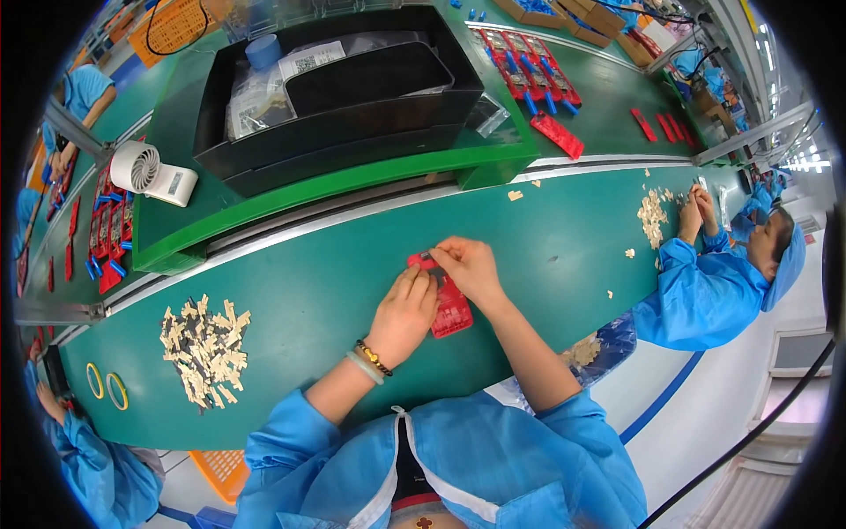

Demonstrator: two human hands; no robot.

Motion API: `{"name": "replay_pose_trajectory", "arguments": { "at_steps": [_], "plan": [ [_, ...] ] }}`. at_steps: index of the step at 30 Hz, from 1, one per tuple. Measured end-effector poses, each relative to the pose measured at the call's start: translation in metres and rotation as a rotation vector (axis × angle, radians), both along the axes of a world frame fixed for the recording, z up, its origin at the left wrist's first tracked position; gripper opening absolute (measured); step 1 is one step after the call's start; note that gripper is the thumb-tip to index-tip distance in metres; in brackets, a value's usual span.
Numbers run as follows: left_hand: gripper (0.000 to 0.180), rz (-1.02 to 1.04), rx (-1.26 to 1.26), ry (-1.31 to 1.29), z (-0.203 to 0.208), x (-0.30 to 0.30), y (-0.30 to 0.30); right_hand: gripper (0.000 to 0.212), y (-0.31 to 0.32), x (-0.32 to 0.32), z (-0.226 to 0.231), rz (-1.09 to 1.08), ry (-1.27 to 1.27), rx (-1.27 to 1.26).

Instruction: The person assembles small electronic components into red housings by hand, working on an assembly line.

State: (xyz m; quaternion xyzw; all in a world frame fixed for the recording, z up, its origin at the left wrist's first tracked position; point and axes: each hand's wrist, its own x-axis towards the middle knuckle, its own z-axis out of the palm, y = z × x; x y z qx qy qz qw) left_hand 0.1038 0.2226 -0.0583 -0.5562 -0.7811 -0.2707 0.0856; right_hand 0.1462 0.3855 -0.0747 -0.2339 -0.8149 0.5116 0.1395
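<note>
A red plastic tray (452,319) with dark parts in it lies on the green table in front of me. My left hand (406,309) is closed on the tray's left side, its fingertips over the upper part. At the far end of the tray, my right hand (470,271) is pinched with thumb and finger; whatever lies between them is too small to make out. To the left is a pile of small cream and dark strips (204,351).
Two yellow tape rolls (116,391) lie at the far left. Behind stands a black bin (335,106) of bagged parts on a green-edged shelf, with a white fan (152,174) beside it. At right a co-worker (718,282) sits by scattered cream pieces (652,218).
</note>
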Motion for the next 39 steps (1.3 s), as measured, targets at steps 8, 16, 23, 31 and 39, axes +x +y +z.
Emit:
{"name": "replay_pose_trajectory", "arguments": {
  "at_steps": [8,16,23,31,39],
  "plan": [
    [0.029,-0.008,0.009,-0.009,0.0,-0.001,0.0,0.014,-0.006,0.001,0.008,-0.042,-0.063,0.115],
    [0.029,-0.024,-0.017,-0.02,0.0,-0.002,-0.002,0.014,-0.012,0.002,0.017,-0.067,-0.104,0.211],
    [0.032,0.0,0.015,-0.117,0.001,-0.004,-0.001,0.016,-0.009,-0.007,0.039,0.038,-0.234,0.304],
    [0.034,-0.044,0.03,-0.163,0.008,-0.008,0.001,0.011,-0.015,-0.053,0.083,0.602,-0.704,1.109],
    [0.031,-0.036,0.02,-0.181,0.007,-0.01,-0.002,0.013,-0.001,0.006,0.073,0.35,-0.118,0.94]
  ]
}}
